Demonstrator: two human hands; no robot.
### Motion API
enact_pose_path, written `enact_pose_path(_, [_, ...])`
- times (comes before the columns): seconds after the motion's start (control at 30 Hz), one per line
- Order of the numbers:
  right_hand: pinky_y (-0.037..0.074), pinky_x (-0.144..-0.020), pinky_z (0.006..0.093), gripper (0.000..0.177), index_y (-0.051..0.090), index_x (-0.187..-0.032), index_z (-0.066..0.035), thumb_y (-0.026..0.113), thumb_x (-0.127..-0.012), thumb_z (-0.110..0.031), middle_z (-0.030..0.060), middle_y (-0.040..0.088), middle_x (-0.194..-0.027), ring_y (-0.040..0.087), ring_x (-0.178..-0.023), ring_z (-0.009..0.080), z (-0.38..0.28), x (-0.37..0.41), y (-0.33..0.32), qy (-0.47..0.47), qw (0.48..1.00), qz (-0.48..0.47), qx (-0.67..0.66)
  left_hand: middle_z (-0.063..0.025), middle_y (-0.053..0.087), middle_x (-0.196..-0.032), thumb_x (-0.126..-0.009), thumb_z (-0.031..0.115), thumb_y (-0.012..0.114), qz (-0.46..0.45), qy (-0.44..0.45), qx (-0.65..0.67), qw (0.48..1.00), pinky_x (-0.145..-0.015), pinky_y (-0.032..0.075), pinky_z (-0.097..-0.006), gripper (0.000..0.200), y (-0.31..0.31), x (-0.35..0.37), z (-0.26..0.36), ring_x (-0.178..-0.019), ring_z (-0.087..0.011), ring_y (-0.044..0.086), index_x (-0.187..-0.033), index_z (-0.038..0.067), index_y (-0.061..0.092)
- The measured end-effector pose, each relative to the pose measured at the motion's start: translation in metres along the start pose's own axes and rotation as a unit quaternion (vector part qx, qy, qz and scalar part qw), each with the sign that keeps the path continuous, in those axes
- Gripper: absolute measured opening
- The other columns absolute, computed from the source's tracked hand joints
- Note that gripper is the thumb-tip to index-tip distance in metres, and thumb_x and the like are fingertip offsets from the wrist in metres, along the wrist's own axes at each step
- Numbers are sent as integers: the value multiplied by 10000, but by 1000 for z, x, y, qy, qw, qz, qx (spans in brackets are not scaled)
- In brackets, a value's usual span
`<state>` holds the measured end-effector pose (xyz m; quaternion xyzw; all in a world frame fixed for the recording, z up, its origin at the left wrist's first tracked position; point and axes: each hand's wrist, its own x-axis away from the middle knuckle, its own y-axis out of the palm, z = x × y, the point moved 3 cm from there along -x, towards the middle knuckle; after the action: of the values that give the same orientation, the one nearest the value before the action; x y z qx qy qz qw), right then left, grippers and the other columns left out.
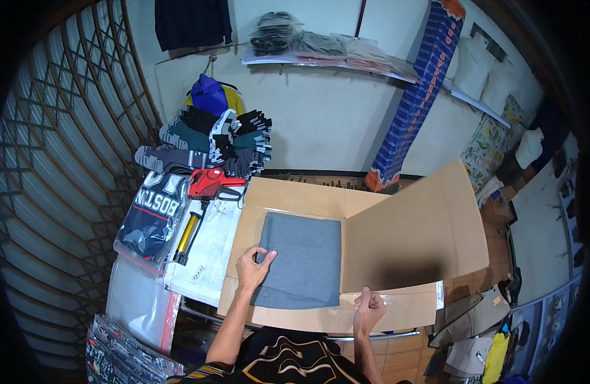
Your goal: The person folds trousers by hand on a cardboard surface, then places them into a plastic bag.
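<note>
An open cardboard box (295, 195) lies in front of me, its large right flap (413, 237) raised. Inside, a folded grey garment (301, 262) lies flat. My left hand (251, 267) is at the garment's left edge, thumb and index finger close together in a pinch on it, the other fingers curled and partly hidden. At the box's front right corner, my right hand (369, 312) grips the cardboard near the foot of the raised flap, thumb up and fingers curled.
A red and yellow tool (208, 184) lies left of the box, beside a bagged Boston jersey (155, 214). Behind it are piled socks (228, 144). A tall blue printed carton (419, 96) leans at the wall. Bagged clothes (323, 45) fill a shelf. A metal lattice gate (71, 160) stands left.
</note>
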<state>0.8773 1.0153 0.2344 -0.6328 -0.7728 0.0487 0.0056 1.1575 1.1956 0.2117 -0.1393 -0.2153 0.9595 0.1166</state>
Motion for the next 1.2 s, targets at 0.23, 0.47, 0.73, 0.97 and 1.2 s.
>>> enact_pose_path(0.23, [472, -593, 236, 251, 628, -754, 15, 667, -963, -119, 45, 650, -650, 616, -619, 101, 18, -3, 22, 26, 998, -51, -6, -274, 683, -1150, -832, 283, 799, -44, -23, 10, 999, -908, 523, -444, 316, 14, -1, -36, -1070, -418, 667, -847, -18, 705])
enact_pose_path(0.47, [525, -673, 315, 172, 702, -960, 29, 738, -852, -100, 141, 696, -922, 644, -741, 187, 24, -26, 63, -71, 983, -104, 131, -285, 691, -1068, -866, 212, 763, -50, 15, -94, 994, -855, 537, -433, 287, 11, 0, 4, -984, -436, 677, -885, -64, 690])
enact_pose_path(0.73, [530, -812, 392, 244, 712, -1030, 12, 752, -809, -83, 180, 693, -1010, 661, -883, 299, 2, -30, 76, -123, 955, -133, 233, -282, 634, -773, -906, 125, 683, -76, 13, -78, 994, -684, 477, -534, 193, 11, -4, 0, -770, -493, 633, -929, -15, 552])
enact_pose_path(0.97, [445, -1007, 461, 333, 687, -1173, -48, 686, -840, -64, 207, 608, -1298, 528, -1218, 413, 1, -47, 114, -270, 909, -182, 262, -300, 648, -799, -952, 76, 600, -22, 71, -64, 995, -671, 481, -539, 144, 13, 6, -3, -782, -505, 637, -1063, 1, 547])
enact_pose_path(1.2, [332, -1038, 567, 434, 624, -1356, -183, 597, -960, -360, 162, 512, -1478, 440, -1351, 383, 18, -56, 150, -300, 812, -252, 433, -276, 689, -869, -933, 40, 601, -56, 51, -174, 982, -743, 512, -534, 292, 21, -16, -3, -865, -483, 661, -1220, 28, 651])
